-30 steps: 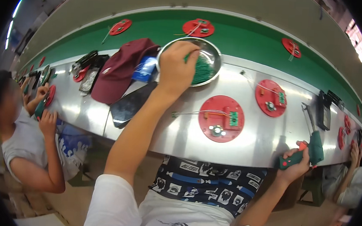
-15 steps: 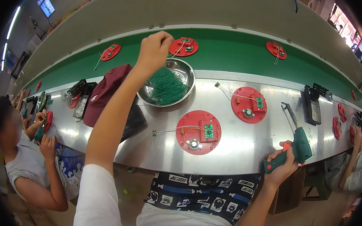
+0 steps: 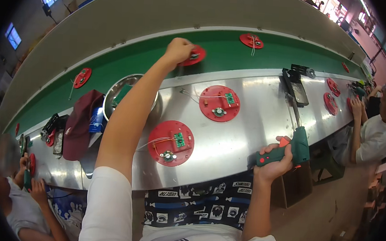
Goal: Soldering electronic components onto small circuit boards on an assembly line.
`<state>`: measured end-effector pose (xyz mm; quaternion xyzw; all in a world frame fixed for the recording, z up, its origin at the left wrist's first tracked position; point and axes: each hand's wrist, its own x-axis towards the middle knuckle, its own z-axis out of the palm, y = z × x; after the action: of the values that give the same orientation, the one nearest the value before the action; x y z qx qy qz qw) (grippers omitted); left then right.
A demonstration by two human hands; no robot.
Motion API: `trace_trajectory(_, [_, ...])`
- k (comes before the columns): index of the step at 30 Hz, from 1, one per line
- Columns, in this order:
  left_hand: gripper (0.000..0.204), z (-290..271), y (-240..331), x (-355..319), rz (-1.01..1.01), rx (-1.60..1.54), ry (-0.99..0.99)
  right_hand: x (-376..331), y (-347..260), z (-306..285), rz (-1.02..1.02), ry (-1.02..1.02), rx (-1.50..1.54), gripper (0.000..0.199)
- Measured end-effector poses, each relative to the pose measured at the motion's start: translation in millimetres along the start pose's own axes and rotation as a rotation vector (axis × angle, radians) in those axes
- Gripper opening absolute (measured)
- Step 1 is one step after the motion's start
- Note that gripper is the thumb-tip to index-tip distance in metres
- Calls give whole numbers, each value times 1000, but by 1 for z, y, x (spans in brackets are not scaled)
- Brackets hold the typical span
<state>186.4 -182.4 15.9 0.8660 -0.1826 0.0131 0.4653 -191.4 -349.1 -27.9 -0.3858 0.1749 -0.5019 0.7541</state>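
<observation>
My left hand (image 3: 179,51) reaches over the far green strip, its fingers closed on the edge of a red disc (image 3: 195,56), slightly blurred. Held in my right hand (image 3: 275,169) is a green soldering gun (image 3: 299,148) with an orange-red trigger and long thin metal prongs pointing away from me. Two red discs with small green circuit boards and white wires lie on the metal table: a near disc (image 3: 171,152) and a farther disc (image 3: 220,103). My left forearm partly covers a steel bowl (image 3: 134,79) of green wires.
A maroon cap (image 3: 83,126) and a blue box (image 3: 97,120) lie left of the bowl. A black holder (image 3: 296,87) stands beyond the gun's tip. More discs sit on the green strip (image 3: 139,56). Co-workers sit at the left and right.
My left hand has moved from above the bowl to the red disc on the green strip and taken hold of it. The view has turned rightward; my right hand still holds the soldering gun.
</observation>
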Motion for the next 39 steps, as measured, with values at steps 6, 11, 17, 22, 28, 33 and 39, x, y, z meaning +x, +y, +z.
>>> trace_trajectory(6, [21, 79, 94, -44, 161, -90, -339, -5, -3, 4, 27, 26, -94, 32])
trace_trajectory(11, [22, 107, 107, -63, 259, -27, -422, -7, 0, 4, 62, -11, -98, 31])
trace_trajectory(17, [21, 73, 112, -85, 318, -27, -411, -9, -4, 13, 67, -17, -73, 28])
trace_trajectory(22, [17, -6, 100, -143, 532, -68, -238, -3, -3, 6, 78, -84, -78, 26])
trace_trajectory(28, [11, -64, 59, -278, 367, 81, -133, 0, -1, -12, 86, -324, -151, 28])
trace_trajectory(33, [9, -54, 26, -337, 227, 119, 137, -17, 1, -13, 52, -657, -205, 43])
trace_trajectory(39, [8, -37, 14, -348, 320, 179, 315, -43, -16, -21, 271, -947, -282, 38])
